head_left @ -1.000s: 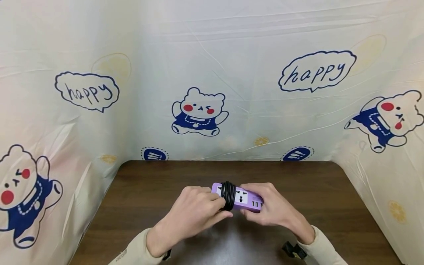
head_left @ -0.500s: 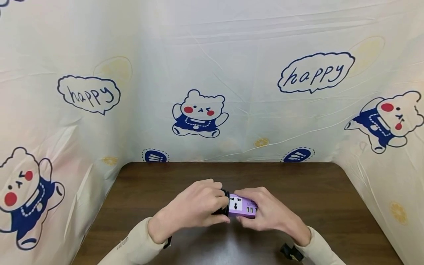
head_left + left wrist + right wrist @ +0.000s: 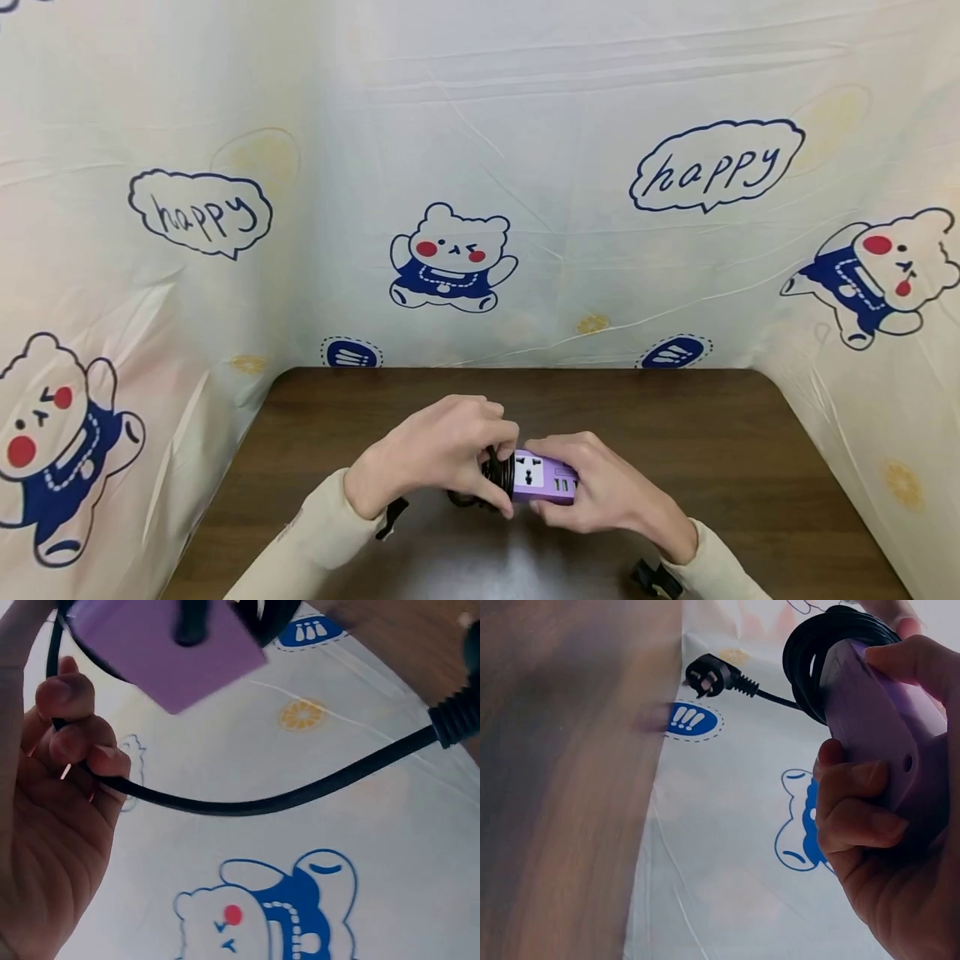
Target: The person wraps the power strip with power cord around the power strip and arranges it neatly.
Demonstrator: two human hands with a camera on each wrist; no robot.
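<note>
My right hand [image 3: 615,487] grips one end of a purple power strip [image 3: 546,492], thumb on one side and fingers curled round the other. White socket faces and small USB ports show on its top. Black cord [image 3: 504,473] is wound in several turns round the strip's other end. At that end is my left hand [image 3: 442,446], its fingers curled round a strand of cord [image 3: 240,808] in the left wrist view. A black plug [image 3: 709,676] hangs free on a short length of cord, its metal pins showing in the right wrist view.
Under the hands lies a dark brown wooden table [image 3: 360,400]. A pale curtain [image 3: 555,167] printed with bears and the word "happy" encloses it at the back and both sides. Black straps [image 3: 656,579] sit at the wrists.
Both hands and the strip have moved toward me, the right hand also slightly left. My left hand has come over the coil, and a piece of cord now shows below it.
</note>
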